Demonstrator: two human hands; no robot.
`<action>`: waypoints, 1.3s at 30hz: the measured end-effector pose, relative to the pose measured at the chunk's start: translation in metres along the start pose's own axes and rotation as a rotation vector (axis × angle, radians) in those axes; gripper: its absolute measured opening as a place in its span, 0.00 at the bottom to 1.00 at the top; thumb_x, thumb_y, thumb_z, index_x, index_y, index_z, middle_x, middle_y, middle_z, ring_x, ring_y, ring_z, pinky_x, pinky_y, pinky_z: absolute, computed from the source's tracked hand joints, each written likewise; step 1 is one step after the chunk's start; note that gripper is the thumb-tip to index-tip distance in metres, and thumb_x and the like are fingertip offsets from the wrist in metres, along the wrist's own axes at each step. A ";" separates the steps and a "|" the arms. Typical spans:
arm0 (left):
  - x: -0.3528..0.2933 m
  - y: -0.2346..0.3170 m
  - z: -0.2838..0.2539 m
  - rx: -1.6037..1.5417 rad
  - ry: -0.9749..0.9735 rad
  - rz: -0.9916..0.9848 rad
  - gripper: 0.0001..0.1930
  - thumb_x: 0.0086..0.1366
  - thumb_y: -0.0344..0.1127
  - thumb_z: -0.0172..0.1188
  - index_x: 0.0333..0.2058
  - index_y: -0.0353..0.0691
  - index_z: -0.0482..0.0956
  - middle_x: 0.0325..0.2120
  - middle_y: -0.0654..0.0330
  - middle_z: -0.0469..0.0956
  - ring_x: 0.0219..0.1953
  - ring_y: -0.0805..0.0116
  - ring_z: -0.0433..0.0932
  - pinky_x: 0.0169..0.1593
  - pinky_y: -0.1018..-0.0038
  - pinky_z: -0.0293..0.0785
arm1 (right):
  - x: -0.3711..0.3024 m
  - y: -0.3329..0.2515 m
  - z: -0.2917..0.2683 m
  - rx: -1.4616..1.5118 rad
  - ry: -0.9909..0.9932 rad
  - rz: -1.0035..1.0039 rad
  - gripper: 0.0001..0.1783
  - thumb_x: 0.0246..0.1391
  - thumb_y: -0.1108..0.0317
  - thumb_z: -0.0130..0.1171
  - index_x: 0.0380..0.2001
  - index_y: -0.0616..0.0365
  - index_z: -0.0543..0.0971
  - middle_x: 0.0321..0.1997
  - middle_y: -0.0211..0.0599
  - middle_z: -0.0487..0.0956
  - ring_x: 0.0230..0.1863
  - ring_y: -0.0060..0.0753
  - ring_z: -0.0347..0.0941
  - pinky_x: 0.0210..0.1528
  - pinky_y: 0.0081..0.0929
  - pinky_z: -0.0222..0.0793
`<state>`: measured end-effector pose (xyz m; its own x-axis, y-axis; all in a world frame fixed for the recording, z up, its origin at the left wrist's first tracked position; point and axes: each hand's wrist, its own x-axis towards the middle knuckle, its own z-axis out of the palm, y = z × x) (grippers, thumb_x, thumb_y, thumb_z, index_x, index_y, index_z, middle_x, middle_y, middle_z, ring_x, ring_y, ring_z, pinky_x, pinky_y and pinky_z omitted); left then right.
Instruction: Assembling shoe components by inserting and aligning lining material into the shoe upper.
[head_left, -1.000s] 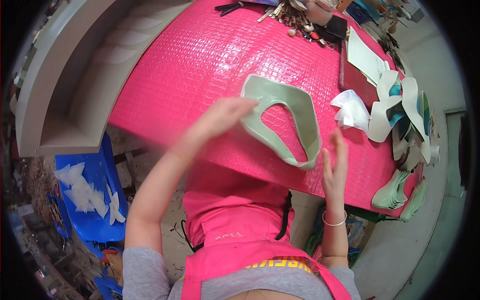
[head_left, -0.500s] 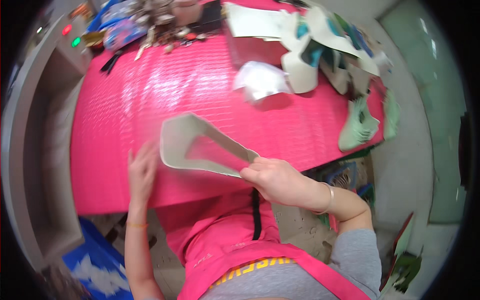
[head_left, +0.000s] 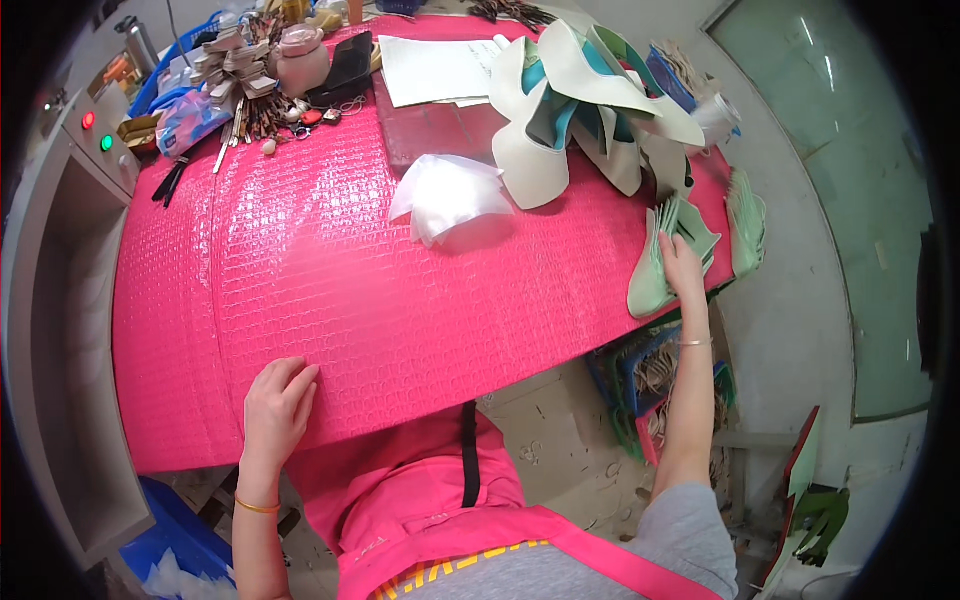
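Note:
My right hand (head_left: pixel 683 268) reaches to the table's right end, its fingers closed on a stack of mint-green shoe upper pieces (head_left: pixel 652 285). The fingertips are partly hidden among the layers. Just right of it stands a second mint-green stack (head_left: pixel 744 225). At the near edge of the pink-covered table (head_left: pixel 400 330), my left hand (head_left: pixel 282 405) rests with loosely bent fingers and nothing in it. Larger white shoe uppers with teal linings (head_left: pixel 535 165) lie heaped behind the right hand.
Thin white sheets (head_left: pixel 450 200) lie mid-table before a dark red block (head_left: pixel 425 145) carrying papers (head_left: pixel 440 70). Clutter and a pink jar (head_left: pixel 301 62) fill the far left. A grey cabinet (head_left: pixel 70 300) borders the left side; crates (head_left: pixel 650 375) stand below the right edge.
The pale shoe upper piece held by my right hand is no longer in it; that hand has moved right to the mint-green stack. My left hand has settled at the near edge.

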<state>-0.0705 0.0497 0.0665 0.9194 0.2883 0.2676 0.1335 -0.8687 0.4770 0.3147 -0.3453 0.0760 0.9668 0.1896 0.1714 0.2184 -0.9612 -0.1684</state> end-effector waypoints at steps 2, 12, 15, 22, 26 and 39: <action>0.001 0.002 -0.001 0.081 -0.002 0.033 0.08 0.49 0.26 0.56 0.31 0.35 0.75 0.28 0.55 0.73 0.33 0.58 0.72 0.37 0.67 0.70 | 0.008 0.009 0.008 0.060 -0.080 -0.020 0.30 0.54 0.44 0.39 0.30 0.67 0.69 0.32 0.60 0.71 0.38 0.62 0.65 0.41 0.40 0.61; 0.037 0.026 -0.001 0.037 -0.261 0.257 0.08 0.50 0.30 0.57 0.30 0.38 0.76 0.29 0.56 0.75 0.32 0.59 0.73 0.37 0.68 0.70 | 0.090 -0.197 -0.045 0.508 0.317 -0.689 0.15 0.47 0.65 0.54 0.36 0.64 0.73 0.34 0.46 0.75 0.38 0.41 0.72 0.41 0.28 0.65; 0.053 0.043 0.010 0.011 -0.250 0.312 0.08 0.49 0.31 0.57 0.30 0.38 0.76 0.29 0.56 0.75 0.32 0.60 0.74 0.37 0.68 0.70 | 0.163 -0.255 -0.026 0.089 0.672 -0.533 0.31 0.39 0.61 0.60 0.47 0.64 0.65 0.48 0.46 0.69 0.50 0.45 0.65 0.50 0.34 0.60; 0.078 0.040 0.011 -0.149 -0.303 0.350 0.11 0.51 0.31 0.57 0.35 0.40 0.75 0.35 0.54 0.72 0.40 0.59 0.71 0.42 0.67 0.69 | 0.210 -0.242 -0.101 1.050 -0.159 -0.274 0.16 0.44 0.67 0.54 0.37 0.62 0.73 0.31 0.38 0.76 0.32 0.28 0.73 0.37 0.23 0.67; 0.141 0.059 0.014 -0.405 -0.037 0.132 0.16 0.55 0.31 0.54 0.44 0.39 0.71 0.43 0.51 0.68 0.44 0.53 0.69 0.48 0.64 0.65 | 0.168 -0.242 -0.131 1.215 -0.349 -0.390 0.14 0.46 0.67 0.54 0.37 0.62 0.73 0.31 0.32 0.75 0.31 0.21 0.72 0.35 0.18 0.67; 0.320 0.098 0.126 -0.277 -0.075 -0.324 0.23 0.47 0.43 0.58 0.41 0.38 0.70 0.31 0.47 0.75 0.32 0.53 0.75 0.37 0.63 0.71 | 0.141 -0.243 -0.084 1.033 -0.004 -0.474 0.17 0.47 0.62 0.57 0.36 0.65 0.73 0.30 0.37 0.77 0.30 0.25 0.73 0.35 0.22 0.68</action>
<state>0.2839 0.0062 0.0932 0.8723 0.4889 0.0105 0.3242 -0.5942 0.7361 0.3870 -0.1015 0.2223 0.7576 0.4925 0.4283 0.5655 -0.1675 -0.8076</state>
